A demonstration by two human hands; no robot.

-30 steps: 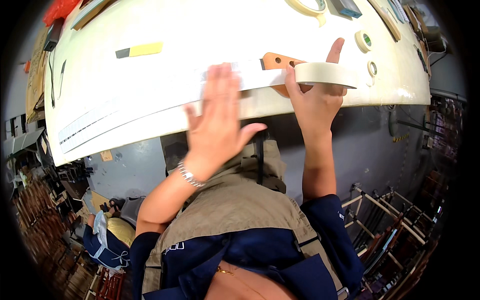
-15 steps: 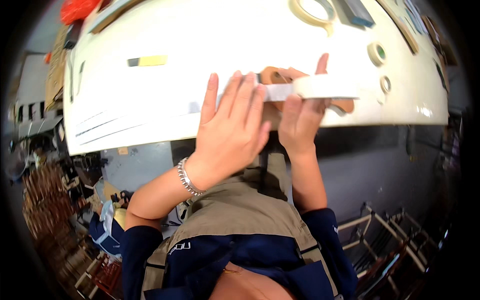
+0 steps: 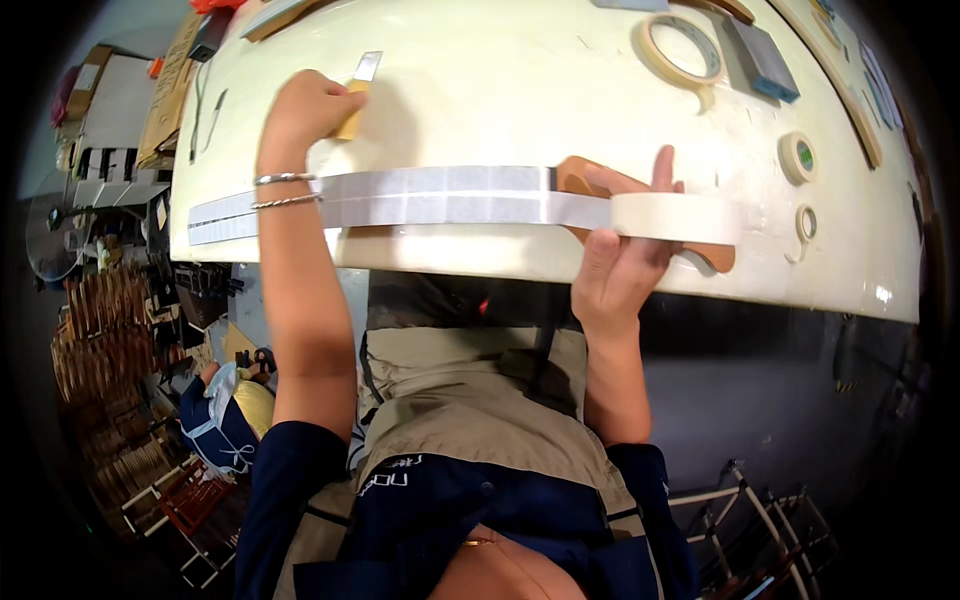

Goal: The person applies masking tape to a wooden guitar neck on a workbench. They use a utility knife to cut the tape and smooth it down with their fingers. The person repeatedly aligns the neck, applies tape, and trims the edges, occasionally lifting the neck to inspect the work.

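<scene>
A guitar neck lies along the table's near side, its face covered with pale tape. At its right end shows a brown wooden headstock, partly hidden by my hand. My right hand is closed around a wide roll of white tape, one finger stretched up. A strip from the roll runs left onto the neck. Beyond the neck, my left hand is closed on a yellow-handled knife with its flat metal blade pointing away from me. My left forearm crosses over the neck.
Masking tape rolls and smaller tape rolls lie at the right, near a grey block. A wooden strip runs along the far right. A thin tool lies at left. Another person is at lower left, off the table.
My left hand has left the taped neck, moved up and left, and taken hold of the yellow-handled knife. My right hand stays on the tape roll.
</scene>
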